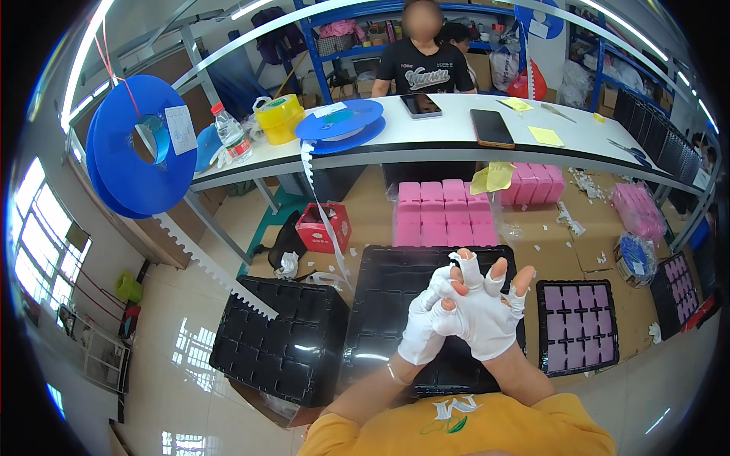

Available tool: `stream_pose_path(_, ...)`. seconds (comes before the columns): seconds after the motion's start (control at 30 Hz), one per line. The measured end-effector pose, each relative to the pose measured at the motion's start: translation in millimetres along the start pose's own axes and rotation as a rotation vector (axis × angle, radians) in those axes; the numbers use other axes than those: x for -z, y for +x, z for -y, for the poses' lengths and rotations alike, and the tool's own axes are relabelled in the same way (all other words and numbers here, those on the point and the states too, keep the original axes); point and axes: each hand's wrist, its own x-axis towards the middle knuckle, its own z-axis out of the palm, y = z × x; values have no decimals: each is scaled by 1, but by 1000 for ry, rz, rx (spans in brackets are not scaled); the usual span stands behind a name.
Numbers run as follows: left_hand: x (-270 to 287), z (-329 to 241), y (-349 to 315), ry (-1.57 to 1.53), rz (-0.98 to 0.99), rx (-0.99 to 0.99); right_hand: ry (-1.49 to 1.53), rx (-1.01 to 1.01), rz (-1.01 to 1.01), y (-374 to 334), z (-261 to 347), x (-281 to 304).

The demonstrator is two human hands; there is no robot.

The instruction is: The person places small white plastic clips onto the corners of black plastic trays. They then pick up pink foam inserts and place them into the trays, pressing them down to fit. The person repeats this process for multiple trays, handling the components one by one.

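Both hands wear white gloves with bare fingertips and meet over a black tray in the middle. My left hand (pixel 426 325) has its fingers curled against the thumb side of my right hand, closed on the white glove (pixel 487 323) there. Spread fingers show on my right hand (pixel 493 300), which holds nothing I can see. Below them lies a large black molded tray (pixel 384 304) with raised ribs. To its left, a stack of black trays (pixel 277 334) stands higher. A black tray with pink-purple compartments (pixel 543 334) lies to the right.
A blue reel (pixel 106 163) hangs at left, its white notched strip (pixel 205 262) trailing onto the stack. Pink blocks (pixel 445 216) sit beyond the trays. A white shelf (pixel 449 125) crosses ahead, bearing a blue reel (pixel 346 125), phones (pixel 492 129) and scissors (pixel 631 150). A person (pixel 426 68) is behind it.
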Motion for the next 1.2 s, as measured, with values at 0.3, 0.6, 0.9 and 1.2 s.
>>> stream_pose_path(0.3,0,-26,23,-152,37,-30,278,-6,-217,11,-2,-14)
stream_pose_path(0.6,9,-53,24,122,105,80,110,-120,92,5,9,7)
stream_pose_path(0.9,-1,-100,21,475,163,119,394,-244,93,2,11,1)
stream_pose_path(1.2,-5,-90,31,543,255,-13,393,-178,118,2,12,4)
